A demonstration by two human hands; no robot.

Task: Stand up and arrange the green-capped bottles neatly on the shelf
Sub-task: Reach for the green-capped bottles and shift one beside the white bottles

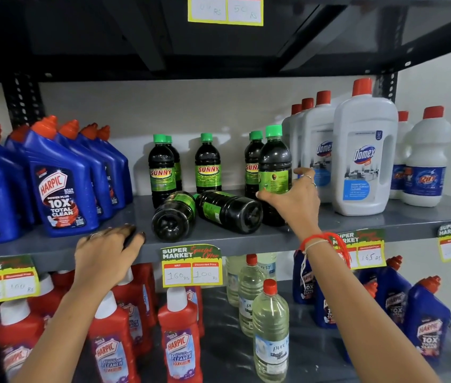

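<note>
The right hand [292, 196] is wrapped around the lower body of an upright dark bottle [274, 172] with a green cap [273, 131], thumb in front and fingers behind, so the grip sits low where it can steady the base on the shelf [356, 225]. That bottle stands at the front right of the group, just beside the white Domex jug [363, 156], which suggests the row is being built from the right edge of the bay. The left hand [108, 251] rests palm down on the shelf lip, fingers loosely curled and holding nothing; it appears to serve as a brace while the other arm reaches in. Two bottles lie on their sides, bases toward the viewer: the left one [173, 217] and the right one [228, 211], touching near their caps. Behind them, upright bottles stand toward the back wall: one at the left [161, 172] with another hidden close behind it, one in the middle [207, 167], and one partly covered by the held bottle [252, 164]. Judged from this layout, the task is partway done; the two fallen bottles remain to be stood up, and the right one lies nearest the working hand.
</note>
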